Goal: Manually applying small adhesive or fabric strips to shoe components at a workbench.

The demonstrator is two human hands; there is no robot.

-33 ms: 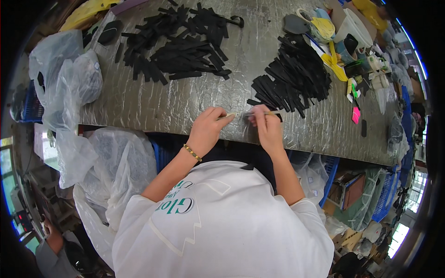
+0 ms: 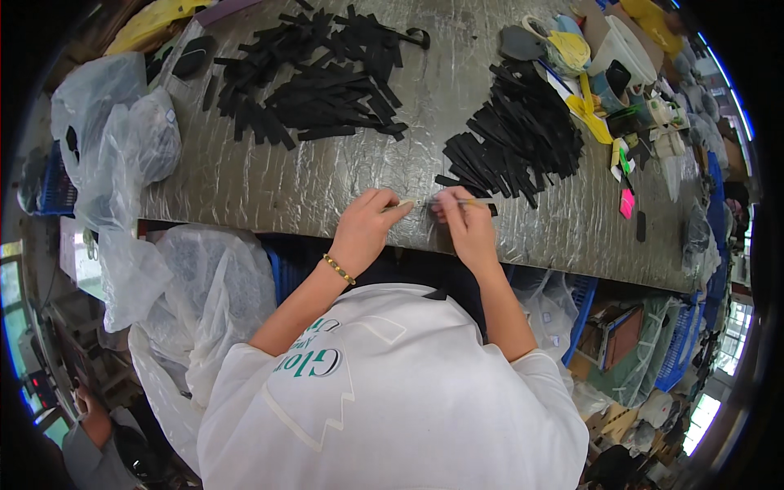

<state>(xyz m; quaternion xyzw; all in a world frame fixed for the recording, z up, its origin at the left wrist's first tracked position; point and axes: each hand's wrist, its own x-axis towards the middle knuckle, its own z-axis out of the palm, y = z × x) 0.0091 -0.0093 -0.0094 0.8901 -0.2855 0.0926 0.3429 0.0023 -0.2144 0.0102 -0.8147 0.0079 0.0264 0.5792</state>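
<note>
At the table's near edge, my left hand (image 2: 367, 220) is closed in a pinch on a small pale piece (image 2: 405, 204), too small to name. My right hand (image 2: 468, 222) is closed around a thin, pencil-like tool (image 2: 478, 200), whose front end points toward my left fingertips and is blurred. One end of a black strip (image 2: 493, 210) shows beside my right hand. Beyond my right hand lies a dense pile of black fabric-like strips (image 2: 523, 131), mostly lined up. Another heap of black strips (image 2: 318, 98) spreads loosely at the far left of the table.
The silvery table (image 2: 245, 184) has a wrinkled covering. Clear plastic bags (image 2: 114, 147) hang over its left edge. On the right are tape rolls (image 2: 567, 51), yellow scissors-like handles (image 2: 590, 110), a white tub (image 2: 625, 51) and a pink tag (image 2: 626, 202). Blue crates (image 2: 581, 310) stand below.
My right hand and the thin tool have shifted slightly left, toward my left fingertips. My left hand has stayed in place.
</note>
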